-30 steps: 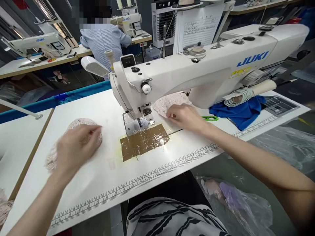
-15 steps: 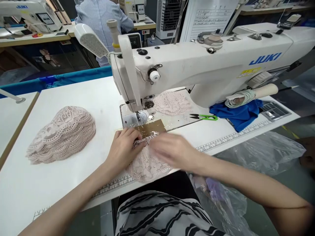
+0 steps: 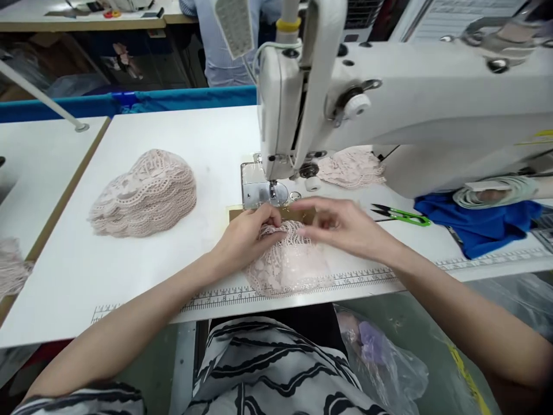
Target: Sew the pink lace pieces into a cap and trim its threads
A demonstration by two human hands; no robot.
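Note:
A pale pink lace piece (image 3: 276, 268) lies at the table's front edge, over the printed ruler. My left hand (image 3: 248, 236) pinches its gathered upper edge between thumb and fingers. Just to the right, my right hand (image 3: 348, 227) is slightly blurred, its index finger stretched out and thumb apart; the thumb is close to the lace, though contact is unclear. Behind both hands stands the white sewing machine (image 3: 280, 109), its needle area above the metal plate. A brown strip (image 3: 235, 214) lies in front of that plate, partly covered by my hands.
A stack of pink lace pieces (image 3: 144, 199) sits on the left. More lace (image 3: 352, 168) lies beneath the machine arm. Green-handled thread snips (image 3: 404, 215) and a blue cloth (image 3: 479, 230) are on the right. Another person (image 3: 228, 43) is beyond the table.
The view has shifted, bringing the machine closer. My right hand has moved from over the lace to its right side, and its fingers have spread. My left hand keeps hold of the lace.

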